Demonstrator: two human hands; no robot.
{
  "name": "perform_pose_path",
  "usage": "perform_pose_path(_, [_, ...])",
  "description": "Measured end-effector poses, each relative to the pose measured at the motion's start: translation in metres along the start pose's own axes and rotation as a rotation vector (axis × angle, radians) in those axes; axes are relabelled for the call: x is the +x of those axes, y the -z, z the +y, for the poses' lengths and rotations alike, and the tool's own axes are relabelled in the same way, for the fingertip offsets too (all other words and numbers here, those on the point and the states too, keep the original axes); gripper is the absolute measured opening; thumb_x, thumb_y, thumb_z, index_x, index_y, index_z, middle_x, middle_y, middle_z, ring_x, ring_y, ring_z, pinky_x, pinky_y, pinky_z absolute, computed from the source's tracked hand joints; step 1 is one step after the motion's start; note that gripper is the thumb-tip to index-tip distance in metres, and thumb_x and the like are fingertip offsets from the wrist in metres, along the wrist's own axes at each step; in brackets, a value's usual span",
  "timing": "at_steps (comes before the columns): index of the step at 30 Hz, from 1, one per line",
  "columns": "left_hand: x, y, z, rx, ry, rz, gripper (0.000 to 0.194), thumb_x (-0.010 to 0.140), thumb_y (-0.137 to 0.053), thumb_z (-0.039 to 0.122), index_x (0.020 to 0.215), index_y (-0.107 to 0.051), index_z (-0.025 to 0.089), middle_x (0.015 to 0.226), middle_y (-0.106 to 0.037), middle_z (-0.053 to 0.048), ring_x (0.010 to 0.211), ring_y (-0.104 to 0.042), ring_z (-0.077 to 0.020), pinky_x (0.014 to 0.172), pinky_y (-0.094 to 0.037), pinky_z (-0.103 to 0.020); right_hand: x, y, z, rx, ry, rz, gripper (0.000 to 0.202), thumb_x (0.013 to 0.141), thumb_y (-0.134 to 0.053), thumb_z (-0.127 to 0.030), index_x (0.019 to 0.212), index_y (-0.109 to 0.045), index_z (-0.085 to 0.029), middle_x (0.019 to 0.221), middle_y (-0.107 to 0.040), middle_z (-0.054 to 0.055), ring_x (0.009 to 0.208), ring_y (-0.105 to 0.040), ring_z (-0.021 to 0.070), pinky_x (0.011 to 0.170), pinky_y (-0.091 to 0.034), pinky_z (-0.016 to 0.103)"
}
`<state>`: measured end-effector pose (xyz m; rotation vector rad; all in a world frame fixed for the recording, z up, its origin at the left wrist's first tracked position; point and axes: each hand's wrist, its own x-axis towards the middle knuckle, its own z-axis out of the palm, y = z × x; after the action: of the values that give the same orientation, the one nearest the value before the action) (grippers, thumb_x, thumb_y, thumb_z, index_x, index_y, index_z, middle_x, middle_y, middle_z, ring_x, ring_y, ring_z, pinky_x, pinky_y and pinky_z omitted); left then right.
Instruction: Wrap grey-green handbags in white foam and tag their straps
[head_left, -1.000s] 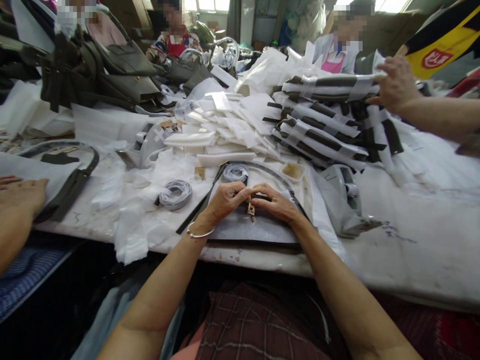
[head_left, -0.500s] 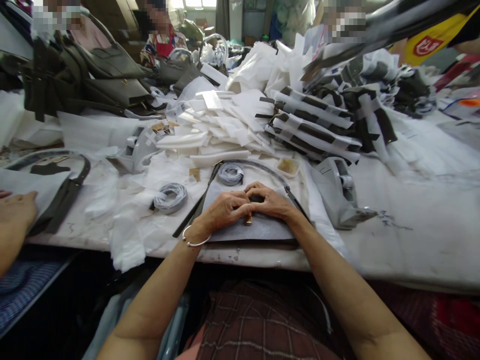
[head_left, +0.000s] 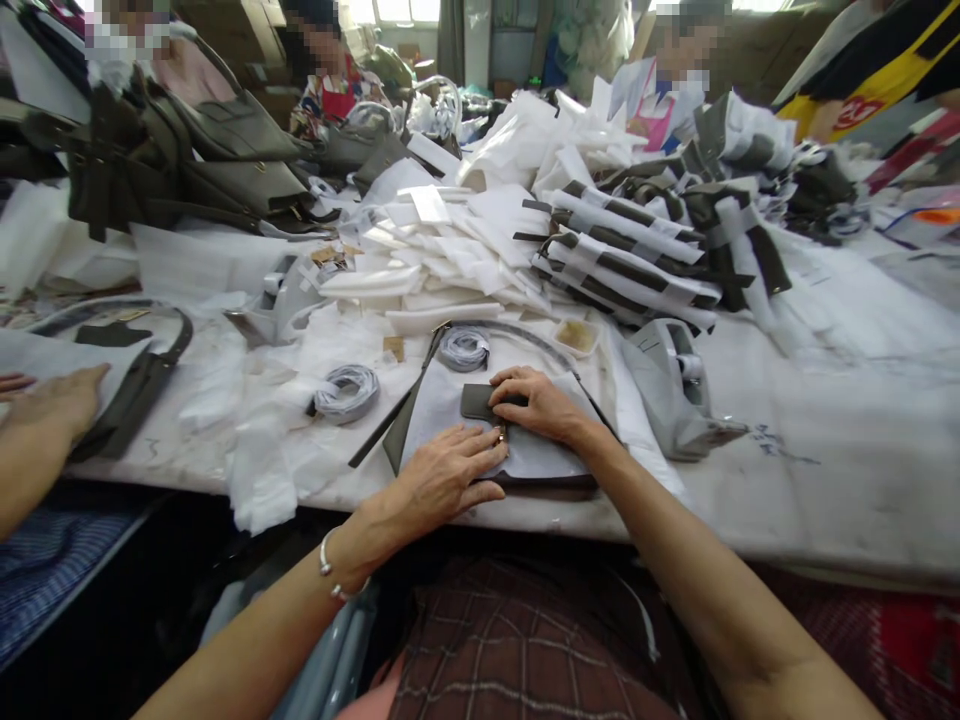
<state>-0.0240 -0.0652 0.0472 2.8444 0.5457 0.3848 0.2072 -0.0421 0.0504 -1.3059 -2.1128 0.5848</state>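
Observation:
A dark olive handbag (head_left: pixel 397 440) lies on the table in front of me, its front covered by a white sheet (head_left: pixel 439 400). My left hand (head_left: pixel 450 470) rests flat on the sheet with fingers stretched out, its fingertips at a small gold clasp (head_left: pixel 501 434). Just above, my right hand (head_left: pixel 534 402) has its fingers bent round the right end of a dark flap tab (head_left: pixel 475 401). The bag's wrapped handle (head_left: pixel 525 330) arches behind both hands. A coiled wrapped strap (head_left: pixel 463 349) sits inside that arch.
A second coil (head_left: pixel 347 393) lies left of the bag. Tape dispensers stand at right (head_left: pixel 667 390) and left (head_left: pixel 289 295). Behind are piled white sheets (head_left: pixel 450 240), wrapped dark pieces (head_left: pixel 622 250) and stacked bags (head_left: pixel 225 150). At far left, a co-worker's hands (head_left: pixel 60 410) rest on another bag.
My left hand has moved down and away from my right hand, its fingers straightening. The flap tab now shows. My right hand stays near the same spot.

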Motion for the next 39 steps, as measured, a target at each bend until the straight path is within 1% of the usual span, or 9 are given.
perform_pose_path(6, [-0.002, -0.004, -0.001, 0.051, -0.017, 0.02, 0.041, 0.092, -0.059, 0.047, 0.125, -0.058, 0.022, 0.13, -0.06, -0.01, 0.123, -0.056, -0.0267, 0.111, -0.043, -0.044, -0.01, 0.02, -0.03, 0.018, 0.036, -0.138, 0.011, 0.09, -0.066, -0.022, 0.091, -0.077, -0.025, 0.091, -0.071, 0.001, 0.086, -0.066, 0.0169, 0.084, -0.05, 0.029])
perform_pose_path(12, [-0.006, -0.008, 0.004, 0.139, -0.052, 0.124, 0.04, 0.09, -0.066, 0.036, 0.125, -0.057, 0.018, 0.132, -0.056, -0.013, 0.128, -0.052, -0.0292, 0.108, -0.046, -0.045, -0.027, -0.005, -0.007, 0.168, 0.104, -0.055, 0.012, 0.092, -0.065, -0.026, 0.092, -0.077, -0.023, 0.096, -0.072, 0.004, 0.092, -0.066, 0.0171, 0.088, -0.052, 0.03])
perform_pose_path(15, [-0.01, -0.013, 0.003, 0.142, -0.066, 0.153, 0.041, 0.092, -0.063, 0.034, 0.128, -0.055, 0.016, 0.132, -0.057, -0.013, 0.129, -0.052, -0.0288, 0.11, -0.045, -0.045, -0.029, -0.007, -0.003, 0.157, 0.151, -0.072, 0.011, 0.091, -0.068, -0.026, 0.095, -0.077, -0.022, 0.099, -0.072, 0.004, 0.095, -0.066, 0.017, 0.089, -0.052, 0.03])
perform_pose_path(22, [-0.015, -0.02, 0.001, 0.026, -0.088, 0.188, 0.028, 0.097, -0.055, 0.029, 0.123, -0.058, 0.018, 0.12, -0.065, -0.009, 0.115, -0.061, -0.0218, 0.112, -0.041, -0.045, -0.022, 0.009, -0.017, 0.019, 0.165, -0.271, 0.014, 0.089, -0.072, -0.026, 0.101, -0.076, -0.02, 0.095, -0.071, 0.004, 0.091, -0.064, 0.0178, 0.085, -0.049, 0.029])
perform_pose_path(25, [-0.009, -0.016, 0.003, -0.025, -0.046, 0.185, 0.018, 0.098, -0.054, 0.03, 0.109, -0.063, 0.019, 0.106, -0.068, -0.005, 0.101, -0.066, -0.0179, 0.107, -0.045, -0.041, -0.014, 0.013, -0.017, 0.012, 0.143, -0.36, 0.012, 0.089, -0.072, -0.027, 0.099, -0.077, -0.023, 0.093, -0.072, 0.002, 0.088, -0.065, 0.0169, 0.083, -0.048, 0.027])
perform_pose_path(28, [-0.004, -0.011, 0.005, -0.001, -0.002, 0.129, 0.023, 0.095, -0.059, 0.036, 0.11, -0.062, 0.018, 0.1, -0.068, -0.004, 0.094, -0.066, -0.0196, 0.097, -0.05, -0.038, -0.006, 0.015, -0.018, -0.001, 0.132, -0.418, 0.01, 0.089, -0.07, -0.024, 0.095, -0.078, -0.024, 0.09, -0.072, 0.001, 0.086, -0.065, 0.0161, 0.081, -0.047, 0.026])
perform_pose_path(32, [-0.007, -0.005, -0.005, 0.092, -0.083, 0.05, 0.033, 0.096, -0.057, 0.033, 0.125, -0.055, 0.019, 0.107, -0.066, -0.006, 0.099, -0.064, -0.0209, 0.097, -0.049, -0.038, -0.007, 0.01, -0.021, -0.109, 0.138, -0.374, 0.01, 0.088, -0.069, -0.019, 0.092, -0.078, -0.023, 0.087, -0.071, 0.001, 0.082, -0.063, 0.016, 0.078, -0.046, 0.026])
perform_pose_path(36, [-0.01, 0.002, -0.019, 0.127, -0.233, -0.023, 0.033, 0.098, -0.053, 0.032, 0.127, -0.053, 0.017, 0.11, -0.065, -0.006, 0.106, -0.061, -0.0201, 0.103, -0.045, -0.037, -0.017, 0.001, -0.022, -0.199, 0.148, -0.272, 0.007, 0.089, -0.069, -0.02, 0.091, -0.076, -0.022, 0.087, -0.07, 0.002, 0.084, -0.061, 0.017, 0.08, -0.045, 0.027])
perform_pose_path(39, [-0.008, 0.006, -0.012, 0.159, -0.178, -0.066, 0.031, 0.096, -0.056, 0.03, 0.125, -0.054, 0.018, 0.107, -0.064, -0.005, 0.102, -0.061, -0.0203, 0.102, -0.045, -0.037, -0.024, -0.007, -0.026, -0.259, 0.114, -0.222, 0.006, 0.088, -0.069, -0.017, 0.086, -0.073, -0.019, 0.086, -0.07, 0.002, 0.083, -0.059, 0.0178, 0.078, -0.045, 0.028])
